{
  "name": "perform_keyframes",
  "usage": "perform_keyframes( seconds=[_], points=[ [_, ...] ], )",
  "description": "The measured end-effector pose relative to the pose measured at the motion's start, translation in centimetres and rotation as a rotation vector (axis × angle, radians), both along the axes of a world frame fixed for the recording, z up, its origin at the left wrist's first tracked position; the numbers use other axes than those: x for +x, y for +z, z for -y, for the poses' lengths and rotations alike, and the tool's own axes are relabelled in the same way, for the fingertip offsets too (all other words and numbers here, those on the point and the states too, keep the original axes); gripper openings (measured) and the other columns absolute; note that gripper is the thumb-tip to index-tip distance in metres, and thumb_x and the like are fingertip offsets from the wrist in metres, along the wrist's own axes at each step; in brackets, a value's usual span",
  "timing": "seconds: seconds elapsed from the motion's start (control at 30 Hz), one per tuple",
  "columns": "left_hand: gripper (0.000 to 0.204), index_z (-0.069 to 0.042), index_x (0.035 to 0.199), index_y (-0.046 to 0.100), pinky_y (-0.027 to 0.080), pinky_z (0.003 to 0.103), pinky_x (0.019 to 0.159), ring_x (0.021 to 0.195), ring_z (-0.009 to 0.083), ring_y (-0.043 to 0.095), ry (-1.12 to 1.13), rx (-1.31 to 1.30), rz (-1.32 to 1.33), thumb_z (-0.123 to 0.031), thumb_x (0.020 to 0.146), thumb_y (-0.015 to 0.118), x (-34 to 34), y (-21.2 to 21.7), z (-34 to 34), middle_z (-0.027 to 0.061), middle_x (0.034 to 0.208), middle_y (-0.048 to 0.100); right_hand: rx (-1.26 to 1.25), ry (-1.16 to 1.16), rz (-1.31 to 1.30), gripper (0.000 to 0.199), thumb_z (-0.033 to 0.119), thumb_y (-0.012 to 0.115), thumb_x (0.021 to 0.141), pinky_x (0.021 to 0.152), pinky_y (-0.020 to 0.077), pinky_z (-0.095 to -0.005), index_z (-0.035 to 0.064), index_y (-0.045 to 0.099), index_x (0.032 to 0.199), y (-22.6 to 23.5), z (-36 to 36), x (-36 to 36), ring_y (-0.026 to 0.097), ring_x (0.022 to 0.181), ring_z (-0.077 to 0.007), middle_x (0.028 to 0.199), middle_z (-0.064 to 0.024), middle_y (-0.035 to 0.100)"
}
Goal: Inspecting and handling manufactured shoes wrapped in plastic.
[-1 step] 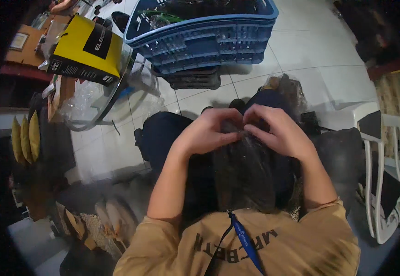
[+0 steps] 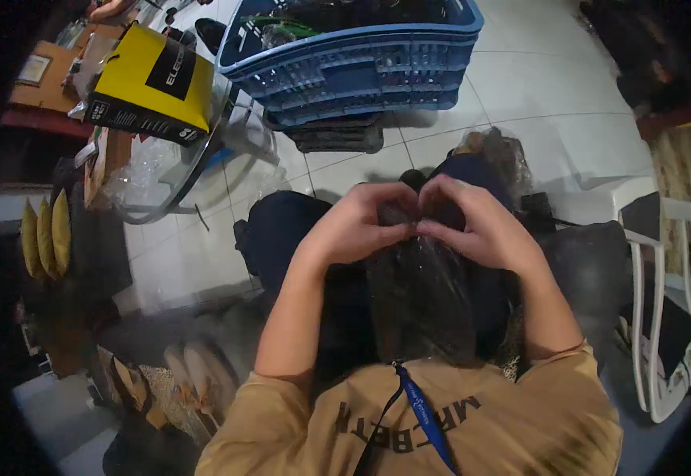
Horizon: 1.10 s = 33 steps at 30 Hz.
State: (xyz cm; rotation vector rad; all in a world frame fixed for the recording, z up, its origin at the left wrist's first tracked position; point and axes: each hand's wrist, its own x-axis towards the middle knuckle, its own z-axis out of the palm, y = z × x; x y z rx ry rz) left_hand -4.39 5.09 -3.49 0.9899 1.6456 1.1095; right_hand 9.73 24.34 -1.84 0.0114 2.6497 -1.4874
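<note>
A see-through plastic bag [image 2: 425, 309] hangs down over my lap, its upper edge between my two hands. My left hand [image 2: 361, 224] pinches it from the left, with thumb and fingers curved round. From the right, my right hand [image 2: 484, 220] closes on the same edge. The fingertips of both hands meet in the middle, and the two thumbs nearly touch. The bag looks dark against my dark trousers; I cannot tell whether anything is inside it.
Ahead stands a blue plastic crate [image 2: 353, 75] holding dark, plastic-wrapped things. A yellow and black box [image 2: 155, 83] rests at the far left, by a round-rimmed glass table [image 2: 202, 159]. On the right is a white chair [image 2: 655, 317]; several shoes [image 2: 194, 373] lie at lower left.
Both hands have shifted very slightly away from me, still on the bag's edge. My right thumb has come down a little toward the left one.
</note>
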Motion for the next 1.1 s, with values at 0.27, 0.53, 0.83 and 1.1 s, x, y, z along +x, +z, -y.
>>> perform_keyframes(
  seconds=[0.27, 0.53, 0.83, 1.1],
  points=[
    [0.051, -0.003, 0.136, 0.058, 0.051, 0.028, 0.088, 0.097, 0.0132, 0.066, 0.541, 0.248, 0.223, -0.006, 0.087, 0.073, -1.3, -0.6, 2.3, 0.0045, 0.107, 0.071, -0.484, -0.093, -0.032, 0.089, 0.027, 0.088, 0.08, 0.114, 0.0391, -0.0382, 0.007, 0.04, 0.152, -2.8, 3.2, -2.3, 0.053, 0.133, -0.0247, 0.139, -0.0134, 0.057],
    [0.059, -0.003, 0.134, 0.057, 0.049, 0.035, 0.101, 0.112, 0.0183, 0.064, 0.754, 0.21, 0.449, -0.011, 0.081, 0.083, -0.2, -3.0, 4.7, 0.0072, 0.123, 0.068, -0.475, -0.102, -0.265, 0.078, 0.021, 0.089, 0.078, 0.106, 0.0451, -0.0337, 0.01, 0.052, 0.146, -1.9, 0.7, -11.1, 0.059, 0.12, -0.0187, 0.131, -0.0084, 0.062],
    [0.052, 0.001, 0.133, 0.057, 0.056, 0.041, 0.096, 0.11, 0.0266, 0.068, 1.002, 0.372, 0.615, -0.02, 0.087, 0.068, -5.1, -3.9, 6.3, 0.0157, 0.122, 0.069, -0.741, 0.054, -0.199, 0.078, 0.022, 0.087, 0.077, 0.11, 0.0421, -0.034, 0.0105, 0.053, 0.147, -3.3, 0.6, -17.6, 0.057, 0.124, -0.0191, 0.134, -0.0075, 0.061],
    [0.057, 0.003, 0.132, 0.059, 0.057, 0.044, 0.097, 0.109, 0.0329, 0.069, 1.072, 0.518, 0.64, -0.028, 0.085, 0.064, -5.9, -4.4, 5.3, 0.0191, 0.12, 0.07, -0.972, 0.012, 0.01, 0.089, 0.034, 0.083, 0.085, 0.108, 0.0423, -0.0326, 0.0009, 0.038, 0.153, -5.8, 1.6, -17.5, 0.057, 0.125, -0.0219, 0.135, -0.0155, 0.06]
  ],
)
